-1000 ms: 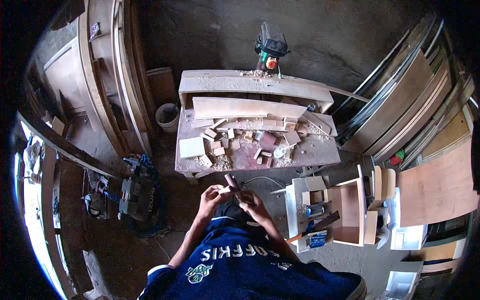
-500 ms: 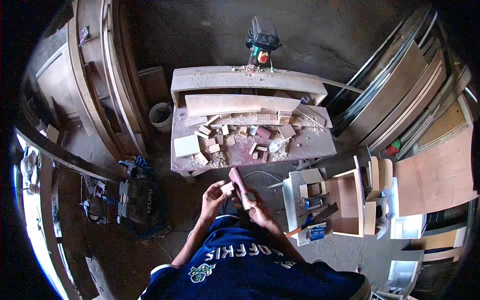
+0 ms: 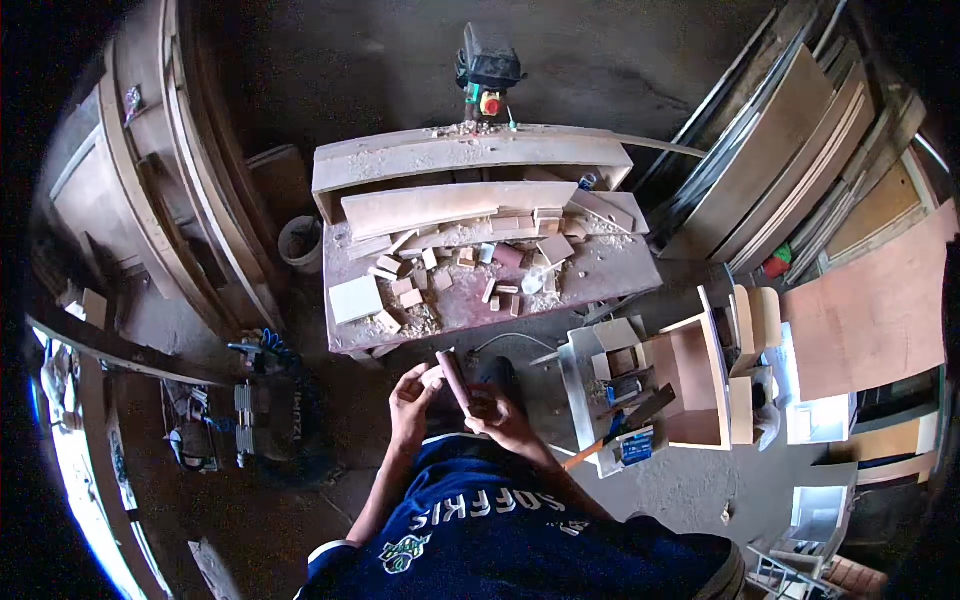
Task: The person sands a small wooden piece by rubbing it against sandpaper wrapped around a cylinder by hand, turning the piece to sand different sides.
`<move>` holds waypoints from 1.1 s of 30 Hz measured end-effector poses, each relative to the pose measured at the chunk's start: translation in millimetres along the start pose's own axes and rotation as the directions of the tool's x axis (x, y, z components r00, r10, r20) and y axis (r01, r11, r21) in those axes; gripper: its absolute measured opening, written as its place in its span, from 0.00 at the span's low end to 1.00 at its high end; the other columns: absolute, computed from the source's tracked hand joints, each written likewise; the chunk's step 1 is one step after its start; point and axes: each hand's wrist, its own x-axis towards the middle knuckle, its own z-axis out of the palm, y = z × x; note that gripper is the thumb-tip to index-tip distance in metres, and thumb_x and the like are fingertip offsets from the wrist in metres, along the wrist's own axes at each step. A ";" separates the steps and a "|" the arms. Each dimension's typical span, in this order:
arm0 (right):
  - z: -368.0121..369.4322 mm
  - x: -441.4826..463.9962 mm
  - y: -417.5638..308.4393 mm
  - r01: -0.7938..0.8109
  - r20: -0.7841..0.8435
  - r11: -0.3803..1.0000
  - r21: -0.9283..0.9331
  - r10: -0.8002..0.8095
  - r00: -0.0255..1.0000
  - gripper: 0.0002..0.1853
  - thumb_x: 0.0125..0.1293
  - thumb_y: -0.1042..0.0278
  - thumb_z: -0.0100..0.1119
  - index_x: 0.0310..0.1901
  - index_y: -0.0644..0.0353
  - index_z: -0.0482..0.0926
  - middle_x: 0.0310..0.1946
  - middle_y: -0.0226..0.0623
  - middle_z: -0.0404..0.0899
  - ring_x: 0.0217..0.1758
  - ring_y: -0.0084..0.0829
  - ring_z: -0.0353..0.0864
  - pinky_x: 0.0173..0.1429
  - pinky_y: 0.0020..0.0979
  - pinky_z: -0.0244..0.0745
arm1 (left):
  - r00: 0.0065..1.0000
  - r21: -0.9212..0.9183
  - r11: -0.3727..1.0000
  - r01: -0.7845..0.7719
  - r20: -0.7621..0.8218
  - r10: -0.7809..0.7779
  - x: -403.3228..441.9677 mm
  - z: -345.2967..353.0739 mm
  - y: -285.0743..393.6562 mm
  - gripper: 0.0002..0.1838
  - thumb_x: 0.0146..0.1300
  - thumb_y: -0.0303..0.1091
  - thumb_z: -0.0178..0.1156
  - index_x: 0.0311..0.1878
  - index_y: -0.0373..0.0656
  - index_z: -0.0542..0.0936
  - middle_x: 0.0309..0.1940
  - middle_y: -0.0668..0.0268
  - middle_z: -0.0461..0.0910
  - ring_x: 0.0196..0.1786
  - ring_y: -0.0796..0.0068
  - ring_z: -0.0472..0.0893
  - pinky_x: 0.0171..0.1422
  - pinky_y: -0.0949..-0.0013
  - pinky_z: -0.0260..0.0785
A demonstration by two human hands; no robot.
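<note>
Just in front of my shirt, my left hand (image 3: 408, 402) is closed in a pinch on a small pale wood block (image 3: 431, 377). My right hand (image 3: 497, 415) grips the lower end of a long reddish-brown piece (image 3: 453, 379), which looks like folded sandpaper, though its exact kind is unclear. This piece slants up to the left, its upper end close beside the block. Whether the two touch I cannot tell. Fingers partly cover both things.
Ahead stands a workbench (image 3: 590, 283) with wood offcuts (image 3: 411, 298), shavings and a pale square board (image 3: 356, 299). Behind it is a machine with a red button (image 3: 490, 103). A low stand at right holds a saw (image 3: 651, 407); a compressor (image 3: 272, 413) sits left, near a bucket (image 3: 300, 245).
The camera view has shifted, so the bench appears further left. Both hands keep their holds, and the reddish-brown piece is turned slightly, its pale lower end now less visible.
</note>
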 end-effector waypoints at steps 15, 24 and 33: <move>-107.1 14.7 -13.9 0.093 0.084 0.992 -0.087 -0.085 0.993 0.33 0.60 0.74 0.67 0.65 0.57 0.62 0.47 0.32 0.74 0.41 0.23 0.77 0.42 0.27 0.75 | 0.998 -0.008 1.000 0.009 0.056 -0.009 36.9 90.4 -48.6 0.17 0.62 0.26 0.64 0.53 0.38 0.75 0.46 0.64 0.81 0.48 0.77 0.79 0.54 0.74 0.71; -189.2 -10.9 -49.2 0.191 -0.029 0.955 -0.228 -0.203 0.979 0.31 0.60 0.64 0.68 0.62 0.60 0.65 0.45 0.35 0.76 0.41 0.22 0.76 0.42 0.26 0.75 | 0.976 0.053 0.991 0.120 0.175 -0.128 33.9 158.2 -95.7 0.16 0.62 0.28 0.65 0.52 0.39 0.76 0.43 0.67 0.82 0.44 0.79 0.80 0.47 0.75 0.72; -241.4 -33.1 -56.7 0.046 -0.049 0.998 -0.049 -0.048 0.998 0.28 0.62 0.64 0.67 0.60 0.56 0.65 0.41 0.30 0.74 0.38 0.24 0.73 0.40 0.28 0.72 | 0.956 0.193 0.962 0.193 0.184 -0.229 28.6 219.7 -105.7 0.16 0.62 0.27 0.65 0.52 0.40 0.75 0.44 0.67 0.82 0.42 0.82 0.79 0.43 0.78 0.71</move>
